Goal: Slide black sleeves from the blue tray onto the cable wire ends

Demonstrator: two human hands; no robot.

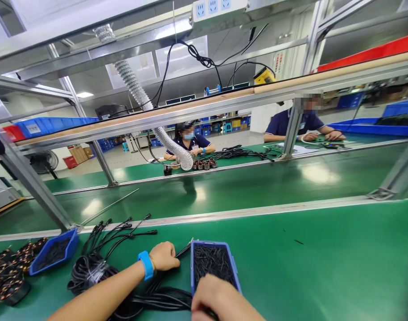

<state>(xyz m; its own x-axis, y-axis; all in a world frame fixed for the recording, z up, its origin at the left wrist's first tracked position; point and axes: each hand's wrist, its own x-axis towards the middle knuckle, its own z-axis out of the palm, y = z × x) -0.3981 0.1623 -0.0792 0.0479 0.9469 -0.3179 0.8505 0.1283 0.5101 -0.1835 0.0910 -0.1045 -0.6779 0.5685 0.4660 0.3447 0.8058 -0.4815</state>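
Note:
My left hand (165,256), with a blue band at its wrist, is closed on a black cable (184,250) whose stripped end points toward the blue bin (236,272). That bin holds many short black tubes (212,261). My right hand (212,294) is over the near part of the bin, its fingers curled; whatever it holds is hidden. Beneath and beside my left forearm lies a bundle of black cables (93,269), with connector ends fanned out behind it. More black cables (166,298) run between my two arms toward the bin.
At the left, a second blue bin (72,247) of black pieces stands beside copper-wound parts (10,272). A metal frame (177,218) crosses behind the green table (324,258). Two people sit beyond it, near cables (237,152) and a flexible duct (137,89).

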